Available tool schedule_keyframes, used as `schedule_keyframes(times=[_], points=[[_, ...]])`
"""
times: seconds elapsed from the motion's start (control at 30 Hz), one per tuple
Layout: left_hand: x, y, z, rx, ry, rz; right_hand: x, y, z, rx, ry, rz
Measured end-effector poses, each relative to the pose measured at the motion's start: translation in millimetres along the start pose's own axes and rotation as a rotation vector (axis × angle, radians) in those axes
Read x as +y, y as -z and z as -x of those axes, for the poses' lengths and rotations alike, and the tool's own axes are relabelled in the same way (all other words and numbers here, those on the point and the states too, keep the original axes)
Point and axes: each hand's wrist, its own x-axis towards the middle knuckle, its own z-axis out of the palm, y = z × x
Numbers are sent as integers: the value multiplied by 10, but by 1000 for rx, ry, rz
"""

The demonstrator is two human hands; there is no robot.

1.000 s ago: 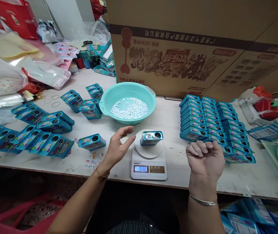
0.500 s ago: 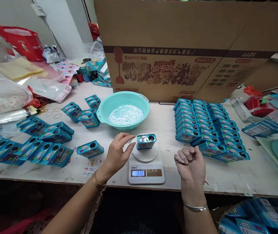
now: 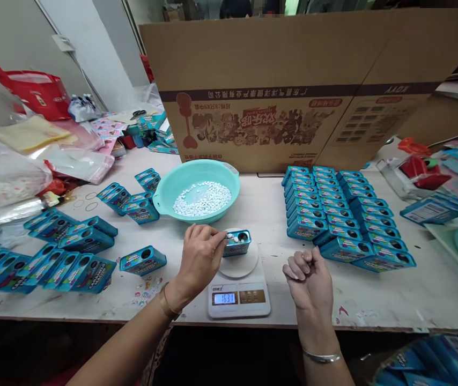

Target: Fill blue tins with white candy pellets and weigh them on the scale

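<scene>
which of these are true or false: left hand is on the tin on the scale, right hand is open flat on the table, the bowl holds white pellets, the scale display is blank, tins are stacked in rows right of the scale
1. The left hand touches the tin on the scale. True.
2. The right hand lies open and flat on the table. False: it is curled into a loose fist, raised over the table edge.
3. The bowl holds white pellets. True.
4. The scale display is blank. False: it is lit and shows digits.
5. Tins in rows lie right of the scale. True.
</scene>
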Motion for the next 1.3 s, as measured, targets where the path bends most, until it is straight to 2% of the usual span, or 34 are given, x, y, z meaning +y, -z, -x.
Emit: schedule_keyframes(times=[0.23, 0.4, 0.57, 0.67, 0.73, 0.83, 0.93, 1.13, 1.23, 1.3], points=[[90, -43, -196, -149, 1, 26, -7, 11, -32, 34, -37, -45], [182, -177, -358, -168, -58, 94, -45, 27, -32, 45, -28, -66], [84, -147, -406, -129, -55, 232, -161, 143, -21, 66, 6, -81], [26, -102, -396, -262, -85, 103, -227, 261, -6, 80, 32, -87], [61, -112, -418, -359, -144, 15, -259, 340, 15, 80, 44, -87], [269, -199, -533, -405, -239, 12, -305, 446, 68, 79, 46, -89], [617, -400, -711, -373, -315, 86, -374, 543, 138, 122, 60, -121], [1271, -1116, -1027, -376, -448, 149, -554, 735, 248, 222, 134, -158], [1457, -1334, -1100, -320, -454, 131, -613, 808, 270, 241, 175, -149], [1477, -1322, -1060, -240, -419, 185, -626, 832, 277, 241, 173, -151]])
